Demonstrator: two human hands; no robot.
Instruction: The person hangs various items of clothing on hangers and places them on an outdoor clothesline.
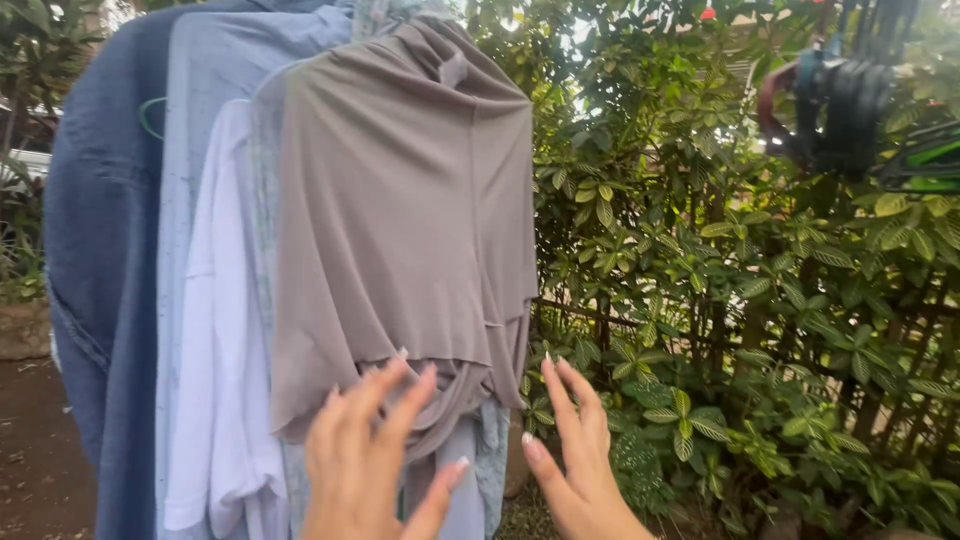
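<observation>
Filling the left half of the frame, the hanging clothes [150,250] crowd together; frontmost, upper centre, droops the taupe top [400,220], thin, soft and light, best gathered at its bunched hem. Below, the left hand [365,460] and right hand [580,450] hover with fingers spread, empty.

The garments hang side by side from above, their support out of view: a taupe top [400,220] in front, then a white shirt [220,380], a pale blue shirt [215,70] and a dark blue garment [100,250]. Below lies bare brown ground [35,450].
</observation>
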